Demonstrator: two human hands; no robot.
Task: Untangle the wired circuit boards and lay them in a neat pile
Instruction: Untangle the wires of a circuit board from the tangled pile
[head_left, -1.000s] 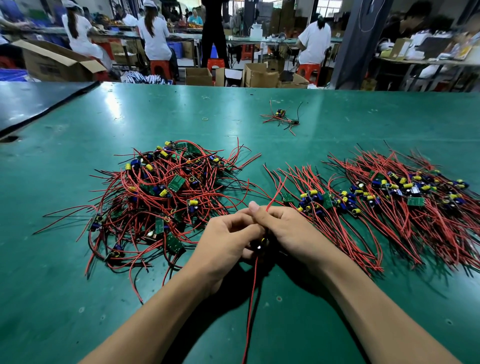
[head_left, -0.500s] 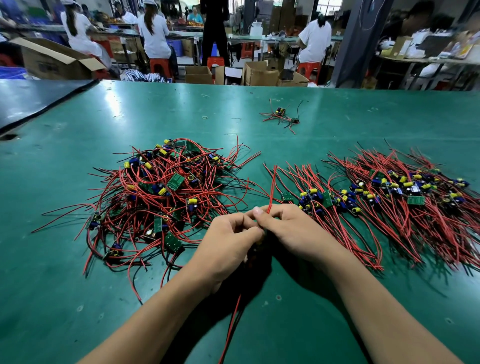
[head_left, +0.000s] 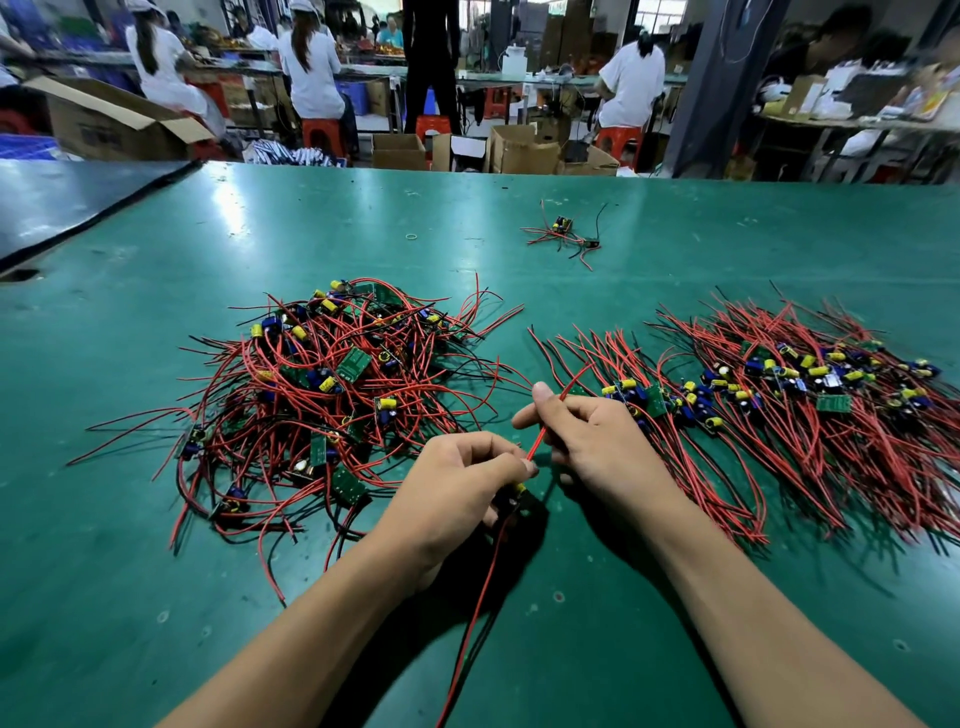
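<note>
At a green table (head_left: 260, 234), a worker straightens one wired board before it joins the sorted stock. The left hand (head_left: 457, 483), fingers curled, grips the small circuit board (head_left: 517, 493) just above the tabletop, most of it hidden under the fingers. This grip seems meant to give the leads a fixed point to be pulled against. The right hand (head_left: 597, 447), just beside it, pinches the board's red wire (head_left: 540, 441) between thumb and fingers, apparently to draw it straight. Other red and black leads (head_left: 478, 597) trail from the board toward the worker. The tangled heap (head_left: 332, 395) lies left of the hands, near the left one. The combed-out boards sit to the right in a neat pile (head_left: 779, 405) with their wires fanned the same way. The pile's near edge is close beside the right hand, though whether they touch cannot be told. A stray board (head_left: 563, 234) lies well apart, farther up the table.
</note>
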